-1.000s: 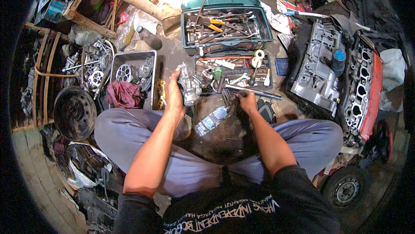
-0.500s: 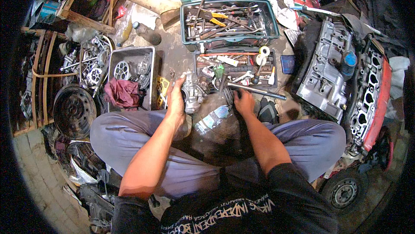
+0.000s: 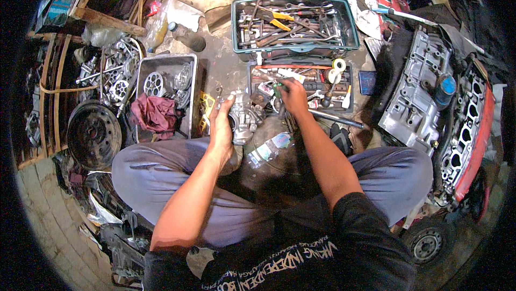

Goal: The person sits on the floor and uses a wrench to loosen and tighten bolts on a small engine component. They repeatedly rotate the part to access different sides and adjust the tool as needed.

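My left hand (image 3: 221, 124) is closed around the side of a silver metal carburetor (image 3: 246, 121), holding it upright above a dark round surface between my legs. To the right, my right hand (image 3: 294, 96) reaches over the near edge of a low tool tray (image 3: 348, 101). Its fingers are pinched together at a small green thing (image 3: 277, 91), whose kind I cannot make out because the fingers partly cover it. Below this hand, several dark slim tools lie close to the carburetor. A long metal bar (image 3: 338, 118) extends to the right of my wrist.
Beyond the tray stands an open green toolbox (image 3: 295, 49) full of wrenches and pliers. A grey bin (image 3: 198, 76) with metal parts and a maroon cloth (image 3: 154, 113) is at left. An engine cover (image 3: 411, 86) and a cylinder head (image 3: 466, 129) lie at right.
My right hand has moved forward and left, from beside the bar to the green thing at the tray. The left hand still holds the carburetor. The whole view has shifted slightly.
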`<state>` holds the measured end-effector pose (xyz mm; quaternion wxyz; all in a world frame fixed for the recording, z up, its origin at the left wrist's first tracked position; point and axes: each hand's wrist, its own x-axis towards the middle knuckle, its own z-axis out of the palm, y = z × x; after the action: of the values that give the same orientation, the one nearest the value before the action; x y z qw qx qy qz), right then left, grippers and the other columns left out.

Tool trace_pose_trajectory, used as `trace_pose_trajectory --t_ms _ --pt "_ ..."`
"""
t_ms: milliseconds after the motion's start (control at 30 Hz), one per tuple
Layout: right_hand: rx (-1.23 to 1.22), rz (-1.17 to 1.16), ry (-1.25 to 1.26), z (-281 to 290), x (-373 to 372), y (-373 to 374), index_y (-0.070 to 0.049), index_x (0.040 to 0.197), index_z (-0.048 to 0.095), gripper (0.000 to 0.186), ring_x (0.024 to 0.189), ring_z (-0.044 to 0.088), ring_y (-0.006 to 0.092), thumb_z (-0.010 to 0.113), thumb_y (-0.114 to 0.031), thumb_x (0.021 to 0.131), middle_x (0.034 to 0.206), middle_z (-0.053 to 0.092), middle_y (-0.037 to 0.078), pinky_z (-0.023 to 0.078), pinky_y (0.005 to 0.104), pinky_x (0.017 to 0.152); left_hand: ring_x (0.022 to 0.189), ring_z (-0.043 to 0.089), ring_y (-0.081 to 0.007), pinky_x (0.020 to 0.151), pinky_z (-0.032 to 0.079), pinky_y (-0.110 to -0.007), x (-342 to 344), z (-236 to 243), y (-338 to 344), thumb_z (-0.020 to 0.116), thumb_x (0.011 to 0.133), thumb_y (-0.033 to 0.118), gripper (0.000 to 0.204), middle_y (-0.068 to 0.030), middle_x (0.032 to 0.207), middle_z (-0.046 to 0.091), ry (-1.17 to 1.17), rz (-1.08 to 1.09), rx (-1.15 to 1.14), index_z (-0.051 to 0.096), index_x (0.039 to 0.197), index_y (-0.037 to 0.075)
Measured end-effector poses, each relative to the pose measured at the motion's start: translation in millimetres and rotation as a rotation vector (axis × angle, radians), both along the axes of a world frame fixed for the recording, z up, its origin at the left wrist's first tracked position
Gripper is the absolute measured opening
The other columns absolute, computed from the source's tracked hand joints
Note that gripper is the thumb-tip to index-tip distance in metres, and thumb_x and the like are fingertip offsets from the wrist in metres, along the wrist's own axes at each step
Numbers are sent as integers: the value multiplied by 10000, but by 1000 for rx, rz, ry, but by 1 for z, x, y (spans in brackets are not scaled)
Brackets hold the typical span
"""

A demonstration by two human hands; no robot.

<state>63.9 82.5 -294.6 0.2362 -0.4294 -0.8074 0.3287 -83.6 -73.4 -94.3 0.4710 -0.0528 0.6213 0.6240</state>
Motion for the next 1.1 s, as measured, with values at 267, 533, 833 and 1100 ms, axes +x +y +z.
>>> trace_pose_trajectory --t_ms 267,533,833,1100 --pt "55 65 -54 4 -7 6 -57 998 709 200 1000 616 365 711 -107 805 995 654 161 506 458 874 1038 628 -215 904 506 -357 -7 -10 -11 653 902 362 588 -143 1178 627 -2 -21 11 504 1318 -25" --pt "161 130 -318 15 -23 1 -64 1014 696 236 1057 577 359 740 -170 808 1090 610 136 516 457 867 993 629 -204 861 520 -350 -4 -9 -8 638 899 380 512 -101 1143 625 90 -4 -35 540 1273 45" --pt "86 194 -520 19 -34 3 1 1077 637 272 1116 584 383 617 -80 818 1213 583 165 555 483 862 997 630 -213 860 523 -366 -3 11 -8 649 886 407 515 -87 1122 626 95 8 8 561 1256 60" --pt "-70 194 -570 26 -30 6 -37 1221 584 485 1149 566 396 737 -233 804 1252 554 171 519 516 935 951 656 -209 829 542 -366 -9 -5 -15 617 911 396 465 -82 1109 645 73 6 31 574 1240 71"
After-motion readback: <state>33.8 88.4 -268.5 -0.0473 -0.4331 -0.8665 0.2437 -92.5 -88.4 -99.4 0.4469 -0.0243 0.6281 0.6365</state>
